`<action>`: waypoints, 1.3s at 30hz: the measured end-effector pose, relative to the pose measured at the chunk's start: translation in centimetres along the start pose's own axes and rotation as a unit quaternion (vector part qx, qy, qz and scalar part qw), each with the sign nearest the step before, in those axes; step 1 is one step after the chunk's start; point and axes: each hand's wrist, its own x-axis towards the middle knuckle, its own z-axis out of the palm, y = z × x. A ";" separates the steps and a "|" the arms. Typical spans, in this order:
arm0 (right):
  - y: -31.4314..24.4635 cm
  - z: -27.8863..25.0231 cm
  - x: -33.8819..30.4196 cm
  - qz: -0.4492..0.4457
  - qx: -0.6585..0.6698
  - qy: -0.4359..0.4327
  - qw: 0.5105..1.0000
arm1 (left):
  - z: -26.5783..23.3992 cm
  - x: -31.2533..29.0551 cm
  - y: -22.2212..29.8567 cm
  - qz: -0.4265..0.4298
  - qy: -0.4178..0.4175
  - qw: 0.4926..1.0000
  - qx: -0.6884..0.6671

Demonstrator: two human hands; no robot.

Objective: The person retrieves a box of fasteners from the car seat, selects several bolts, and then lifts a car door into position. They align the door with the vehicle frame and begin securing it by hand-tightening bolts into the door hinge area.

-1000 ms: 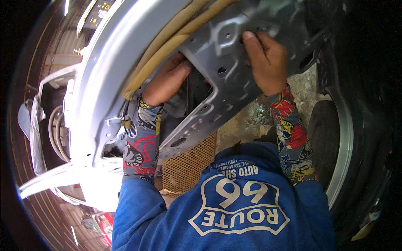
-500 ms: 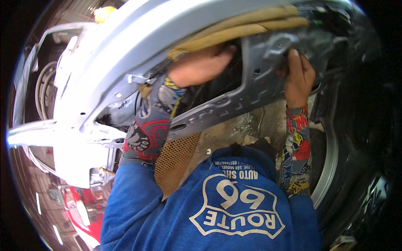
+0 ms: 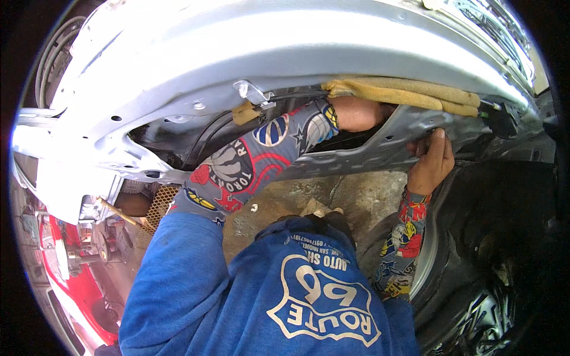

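Note:
A silver-grey car door (image 3: 285, 35) stretches across the upper view, its inner side facing me. My left hand (image 3: 359, 114) reaches through the large opening in the door's inner panel (image 3: 356, 163), and its fingers are hidden behind the metal. Beside that opening, my right hand (image 3: 432, 163) is closed, fingertips pinched against the panel near a small hole; what lies between them is too hidden to name. Above both hands, a tan fabric-wrapped bundle (image 3: 404, 95) runs along the door. Dark cables (image 3: 211, 130) pass by my left forearm.
A metal bracket (image 3: 252, 92) sticks out on the door's upper left. At right is the dark car interior (image 3: 493, 219) with a curved sill. Below the door lies a stained floor (image 3: 285, 196). A perforated mat (image 3: 159, 207) and a red car part (image 3: 77, 279) are at left.
My left hand has gone deeper into the door opening, so its fingers no longer show. The right hand stays pinched at the panel. My view has turned, bringing the door's far right end in.

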 end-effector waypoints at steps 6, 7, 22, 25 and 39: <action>0.1 0.1 -0.2 -0.001 -0.026 0.016 1.000 | 2.2 -2.2 -1.3 -0.084 -0.031 0.980 -0.178; 0.2 0.1 -0.3 -0.001 -0.027 0.016 1.000 | 2.5 -2.8 -1.9 -0.165 -0.119 0.960 -0.193; -0.9 0.8 -0.7 -0.014 -0.014 0.006 1.000 | 7.8 -2.4 -3.3 -0.063 -0.285 0.940 -0.177; -0.8 0.9 -0.6 0.003 -0.002 0.011 1.000 | 7.3 -2.7 -3.0 -0.057 -0.275 0.940 -0.192; -1.5 1.1 -0.3 0.022 -0.026 0.017 0.999 | 6.4 -7.0 -5.9 -0.073 -0.204 0.940 -0.263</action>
